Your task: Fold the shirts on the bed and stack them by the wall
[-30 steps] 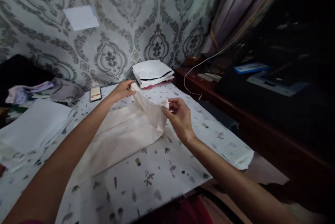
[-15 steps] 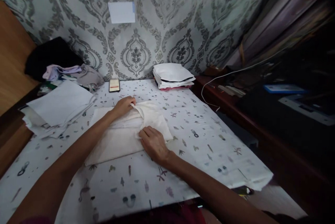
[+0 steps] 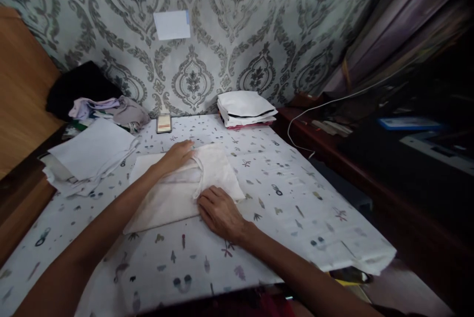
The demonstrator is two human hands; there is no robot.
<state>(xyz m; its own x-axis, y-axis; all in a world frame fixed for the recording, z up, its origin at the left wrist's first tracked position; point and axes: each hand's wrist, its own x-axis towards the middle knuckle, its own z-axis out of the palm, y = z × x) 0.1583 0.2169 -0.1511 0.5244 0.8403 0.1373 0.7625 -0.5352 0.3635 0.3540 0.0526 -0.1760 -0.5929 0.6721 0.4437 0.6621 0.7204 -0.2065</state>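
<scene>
A white cloth garment (image 3: 166,203) lies partly folded in front of me, its right side turned over into a flap (image 3: 220,169). My left hand (image 3: 178,155) rests on the far edge of the cloth beside the flap, its fingers stretched out and together. Closer to me, my right hand (image 3: 220,212) has its fingers curled at the near end of the fold, closed on the cloth. The fingertips of the right hand are partly hidden.
The patterned sheet (image 3: 296,208) covers the surface. Loose white cloths (image 3: 94,149) lie at left, before a heap of clothes (image 3: 126,112). A phone-like device (image 3: 163,123) and a folded stack (image 3: 246,107) stand by the wall. A white cable (image 3: 291,127) runs at right.
My left hand has let go of the raised cloth edge and flattened onto it. The flap lies flatter now. My right hand stays at the near end of the fold.
</scene>
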